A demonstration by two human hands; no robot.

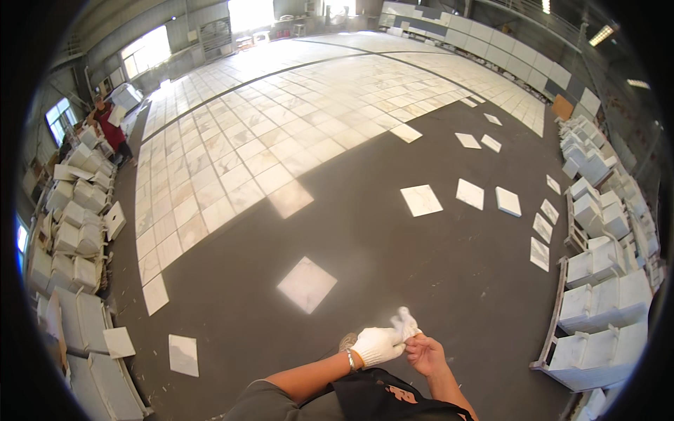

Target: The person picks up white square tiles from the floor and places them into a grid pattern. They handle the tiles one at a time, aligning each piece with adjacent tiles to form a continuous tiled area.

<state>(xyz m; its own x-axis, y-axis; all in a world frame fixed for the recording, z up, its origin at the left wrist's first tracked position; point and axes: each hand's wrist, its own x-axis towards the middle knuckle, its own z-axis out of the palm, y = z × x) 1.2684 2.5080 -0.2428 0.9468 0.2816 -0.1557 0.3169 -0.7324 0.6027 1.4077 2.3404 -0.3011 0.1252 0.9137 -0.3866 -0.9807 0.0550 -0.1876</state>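
Near the bottom centre, my left hand (378, 346) wears a white knitted glove and has a metal band at the wrist. Beside it, my right hand (425, 353) is bare, its fingers closed in a pinch. A second white glove (404, 323) is bunched between the two hands, its fingers pointing up and away from me. Both hands appear to grip it, though the left fingertips are hidden. On the dark floor ahead lies a single white marbled tile (307, 284), apart from my hands.
Rows of laid marbled tiles (242, 151) cover the far left floor. Loose tiles (422, 201) lie scattered at the right, another tile (184, 355) at the left. Tile stacks on pallets (597, 302) line the right, more stacks (84, 235) the left. A person in red (112, 126) stands far left.
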